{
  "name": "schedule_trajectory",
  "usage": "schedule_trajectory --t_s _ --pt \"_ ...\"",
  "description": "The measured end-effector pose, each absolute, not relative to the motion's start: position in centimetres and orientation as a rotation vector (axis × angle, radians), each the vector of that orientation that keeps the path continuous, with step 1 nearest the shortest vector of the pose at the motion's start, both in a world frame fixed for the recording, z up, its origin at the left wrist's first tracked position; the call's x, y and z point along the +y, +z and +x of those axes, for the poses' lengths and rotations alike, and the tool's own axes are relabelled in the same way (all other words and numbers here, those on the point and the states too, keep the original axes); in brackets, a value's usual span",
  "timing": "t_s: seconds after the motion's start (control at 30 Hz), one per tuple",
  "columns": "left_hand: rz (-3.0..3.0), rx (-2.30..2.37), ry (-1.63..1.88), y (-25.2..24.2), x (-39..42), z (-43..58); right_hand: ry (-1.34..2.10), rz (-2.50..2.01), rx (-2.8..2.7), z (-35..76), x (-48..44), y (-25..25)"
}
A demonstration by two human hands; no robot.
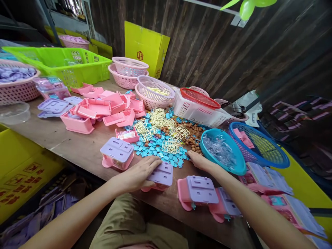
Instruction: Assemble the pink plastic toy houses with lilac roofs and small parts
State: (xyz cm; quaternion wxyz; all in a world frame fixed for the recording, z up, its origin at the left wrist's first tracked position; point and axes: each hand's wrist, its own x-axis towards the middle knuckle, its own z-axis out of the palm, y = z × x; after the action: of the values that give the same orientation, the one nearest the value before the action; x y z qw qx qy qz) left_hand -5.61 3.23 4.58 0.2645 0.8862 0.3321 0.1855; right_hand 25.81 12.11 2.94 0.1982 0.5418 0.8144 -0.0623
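My left hand (142, 172) is closed over the side of a small pink plastic box with a lavender lid (163, 174), at the table's front edge. A similar lidded pink box (117, 152) stands to its left. More of these boxes (201, 190) stand to its right, below my right forearm. My right hand (198, 160) reaches to the edge of a heap of small light-blue plastic pieces (155, 148) beside brown nut-like pieces (193, 133). Its fingers are bent together, and what they hold, if anything, is hidden. Cream lattice frames (171, 146) lie on the heap.
A teal basin (242, 162) of clear plastic parts stands right of my right hand, beside a blue basket (282, 159). Pink open boxes (100, 106) are piled at the left. Behind are a lime-green crate (88, 74), pink baskets (126, 82) and a white basket (189, 109).
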Motion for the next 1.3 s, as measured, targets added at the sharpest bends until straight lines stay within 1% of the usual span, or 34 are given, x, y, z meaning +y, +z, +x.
schedule_trajectory --t_s 0.1,0.23,0.53,0.7,0.97,1.07,1.17,1.27,1.3 --pt "2.222 0.837 0.628 3.5 3.1 -6.4 -0.182 1.505 2.303 26.0 12.0 2.8" --pt "2.064 0.832 0.636 2.9 3.2 -7.1 -0.193 1.503 2.344 26.0 12.0 2.8" --pt "2.015 0.856 0.796 1.2 3.1 -6.3 -0.237 1.538 2.322 25.5 12.4 2.8" --pt "1.995 0.853 0.830 0.8 2.9 -6.1 -0.231 1.615 2.288 25.0 12.5 2.7" --pt "1.920 0.912 0.989 -0.1 2.5 -4.8 -0.203 1.831 2.224 24.5 11.9 2.3" --pt "1.828 1.035 1.048 0.5 2.1 -4.0 -0.203 1.954 2.253 24.6 11.9 3.9" --pt "1.708 1.147 1.070 1.4 1.9 -3.5 -0.246 2.069 2.333 24.0 10.5 7.0" --pt "1.609 1.217 1.083 1.9 1.9 -3.2 -0.404 2.099 2.469 21.6 6.6 10.1" --pt "1.589 1.231 1.084 2.0 1.9 -3.0 -0.511 2.078 2.546 20.4 5.0 10.7"
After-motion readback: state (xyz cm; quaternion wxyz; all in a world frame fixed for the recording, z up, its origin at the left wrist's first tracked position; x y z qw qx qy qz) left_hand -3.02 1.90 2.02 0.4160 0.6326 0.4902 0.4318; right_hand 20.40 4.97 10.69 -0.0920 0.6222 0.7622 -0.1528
